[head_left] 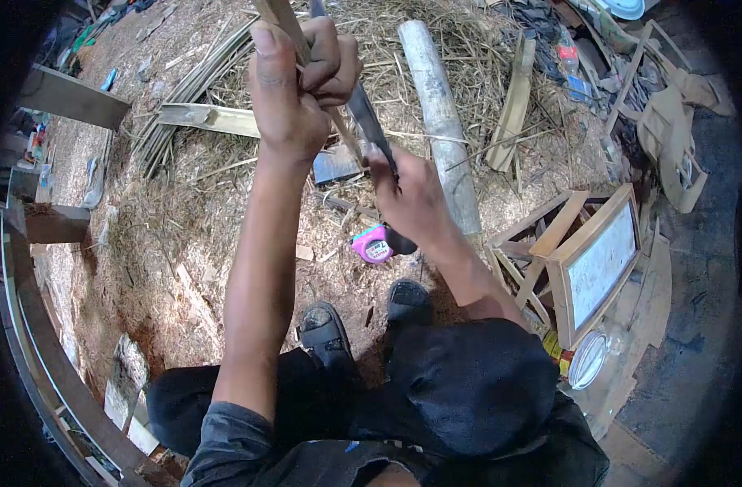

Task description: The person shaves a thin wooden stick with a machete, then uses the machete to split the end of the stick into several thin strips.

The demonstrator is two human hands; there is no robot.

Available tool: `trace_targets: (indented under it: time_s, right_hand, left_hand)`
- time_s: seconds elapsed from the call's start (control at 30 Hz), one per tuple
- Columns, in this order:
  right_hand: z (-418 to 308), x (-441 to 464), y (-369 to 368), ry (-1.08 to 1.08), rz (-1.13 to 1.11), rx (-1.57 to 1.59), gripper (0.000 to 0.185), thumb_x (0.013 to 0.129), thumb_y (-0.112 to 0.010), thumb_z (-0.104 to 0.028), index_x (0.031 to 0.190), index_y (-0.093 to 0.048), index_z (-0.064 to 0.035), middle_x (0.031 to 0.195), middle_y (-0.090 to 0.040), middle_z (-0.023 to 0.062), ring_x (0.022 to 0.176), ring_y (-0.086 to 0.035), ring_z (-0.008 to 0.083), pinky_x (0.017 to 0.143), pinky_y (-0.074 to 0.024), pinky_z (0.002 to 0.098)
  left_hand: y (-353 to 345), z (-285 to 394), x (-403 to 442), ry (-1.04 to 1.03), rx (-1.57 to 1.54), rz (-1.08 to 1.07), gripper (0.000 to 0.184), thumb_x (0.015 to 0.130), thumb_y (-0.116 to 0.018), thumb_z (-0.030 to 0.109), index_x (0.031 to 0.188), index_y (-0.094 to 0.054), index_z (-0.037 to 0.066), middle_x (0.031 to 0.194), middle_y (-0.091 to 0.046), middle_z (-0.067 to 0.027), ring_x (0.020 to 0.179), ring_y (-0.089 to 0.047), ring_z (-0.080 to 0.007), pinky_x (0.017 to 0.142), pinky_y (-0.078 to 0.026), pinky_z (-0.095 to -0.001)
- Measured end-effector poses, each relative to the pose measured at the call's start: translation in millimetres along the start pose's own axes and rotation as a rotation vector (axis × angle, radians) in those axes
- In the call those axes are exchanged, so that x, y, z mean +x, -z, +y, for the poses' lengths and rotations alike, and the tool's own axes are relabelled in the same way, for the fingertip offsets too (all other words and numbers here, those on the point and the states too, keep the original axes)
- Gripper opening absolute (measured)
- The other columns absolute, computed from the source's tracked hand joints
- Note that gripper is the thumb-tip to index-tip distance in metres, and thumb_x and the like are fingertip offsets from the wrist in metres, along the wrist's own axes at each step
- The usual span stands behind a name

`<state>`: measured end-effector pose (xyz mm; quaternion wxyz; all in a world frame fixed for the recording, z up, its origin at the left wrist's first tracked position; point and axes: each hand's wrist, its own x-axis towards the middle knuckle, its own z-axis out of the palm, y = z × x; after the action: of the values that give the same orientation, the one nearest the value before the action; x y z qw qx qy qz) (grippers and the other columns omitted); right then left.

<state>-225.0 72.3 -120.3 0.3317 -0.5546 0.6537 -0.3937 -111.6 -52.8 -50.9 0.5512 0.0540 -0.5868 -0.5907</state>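
The left hand (pixel 298 91) grips a thin brown wooden strip (pixel 283 18), far centre; the right hand (pixel 411 193) closes its fingers round a long dark blade (pixel 366 118). Work seems partway: slim pale strips (pixel 212 71) lie piled, a round grey pole (pixel 437 105) whole.

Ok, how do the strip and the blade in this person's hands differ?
The strip is light brown, the blade dark grey. The left hand grips the strip; the right hand holds the blade. Both are long, narrow and slant the same way.
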Motion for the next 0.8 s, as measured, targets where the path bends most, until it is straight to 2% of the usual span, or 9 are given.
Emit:
trace_targets:
  time_s: [0.07, 0.17, 0.37, 0.43, 0.5, 0.57, 0.7, 0.77, 0.8]
  right_hand:
    - [-10, 0, -4, 0.306, 0.148, -0.004, 0.024, 0.098, -0.051, -0.017, 0.083, -0.058, 0.0013, 0.056, -0.053, 0.0136, 0.049, -0.053, 0.0217, 0.049, -0.0406, 0.0373]
    - [20, -11, -21, 0.008, 0.020, 0.097, 0.021, 0.097, -0.053, -0.015, 0.085, -0.059, 0.0010, 0.058, -0.055, 0.0160, 0.049, -0.055, 0.0242, 0.048, -0.0408, 0.0381]
    - [-27, 1, 13, 0.160, 0.014, -0.065, 0.013, 0.090, -0.056, -0.008, 0.088, -0.057, 0.0046, 0.058, -0.056, 0.0208, 0.054, -0.063, 0.0334, 0.050, -0.0468, 0.0405]
    - [-48, -1, 22, 0.222, 0.167, 0.016, 0.011, 0.090, -0.056, -0.007, 0.089, -0.056, 0.0048, 0.060, -0.056, 0.0211, 0.054, -0.062, 0.0346, 0.048, -0.0454, 0.0418]
    - [-16, -4, 0, 0.231, 0.195, 0.062, 0.011, 0.090, -0.054, -0.006, 0.089, -0.056, 0.0044, 0.060, -0.055, 0.0206, 0.053, -0.062, 0.0336, 0.048, -0.0456, 0.0421]
    - [35, -8, -33, 0.073, 0.063, -0.070, 0.018, 0.096, -0.053, -0.014, 0.091, -0.060, 0.0013, 0.059, -0.056, 0.0100, 0.050, -0.056, 0.0172, 0.046, -0.0409, 0.0336]
    - [23, -5, -12, -0.036, -0.079, 0.046, 0.020, 0.097, -0.052, -0.015, 0.088, -0.060, 0.0011, 0.057, -0.056, 0.0108, 0.049, -0.056, 0.0200, 0.046, -0.0422, 0.0361]
    - [-10, 0, 7, 0.145, 0.028, -0.095, 0.022, 0.097, -0.051, -0.014, 0.085, -0.060, 0.0021, 0.057, -0.054, 0.0083, 0.049, -0.053, 0.0129, 0.046, -0.0389, 0.0322]
    - [-28, -1, 16, 0.139, 0.072, -0.038, 0.016, 0.095, -0.052, -0.010, 0.086, -0.058, 0.0028, 0.058, -0.056, 0.0133, 0.050, -0.058, 0.0206, 0.045, -0.0421, 0.0361]
  left_hand:
    - [-1, 3, -3, 0.035, 0.023, 0.014, 0.067, 0.091, -0.025, 0.075, 0.064, -0.029, 0.014, 0.052, -0.028, 0.0012, 0.048, -0.019, -0.0090, 0.046, -0.016, -0.0264]
    - [0, 6, -6, 0.028, 0.005, 0.014, 0.067, 0.091, -0.025, 0.075, 0.063, -0.029, 0.014, 0.052, -0.028, 0.0015, 0.048, -0.018, -0.0094, 0.046, -0.016, -0.0266]
    - [-5, 3, -7, 0.022, -0.001, 0.016, 0.065, 0.096, -0.021, 0.068, 0.062, -0.026, 0.013, 0.051, -0.026, 0.0024, 0.047, -0.020, -0.0078, 0.045, -0.014, -0.0260]
    - [-6, 3, -5, 0.108, -0.082, 0.064, 0.067, 0.087, -0.030, 0.079, 0.064, -0.029, 0.016, 0.052, -0.025, 0.0032, 0.049, -0.017, -0.0106, 0.049, -0.017, -0.0275]
    - [-11, 4, -3, 0.006, 0.013, 0.037, 0.064, 0.096, -0.024, 0.067, 0.062, -0.026, 0.013, 0.051, -0.025, 0.0028, 0.046, -0.021, -0.0075, 0.044, -0.013, -0.0258]
    - [-7, 8, -6, 0.112, 0.134, 0.017, 0.067, 0.088, -0.028, 0.079, 0.064, -0.029, 0.016, 0.052, -0.025, 0.0034, 0.050, -0.018, -0.0104, 0.049, -0.017, -0.0272]
    - [4, 8, -7, 0.069, 0.013, -0.029, 0.066, 0.089, -0.027, 0.077, 0.065, -0.030, 0.016, 0.053, -0.026, 0.0030, 0.051, -0.019, -0.0103, 0.049, -0.018, -0.0273]
    - [-1, 10, -5, 0.086, 0.026, -0.008, 0.066, 0.089, -0.027, 0.078, 0.065, -0.029, 0.016, 0.053, -0.026, 0.0029, 0.051, -0.019, -0.0103, 0.049, -0.018, -0.0274]
    - [-3, 10, -4, 0.093, 0.040, 0.015, 0.066, 0.089, -0.027, 0.078, 0.065, -0.029, 0.016, 0.053, -0.026, 0.0028, 0.051, -0.019, -0.0103, 0.049, -0.018, -0.0275]
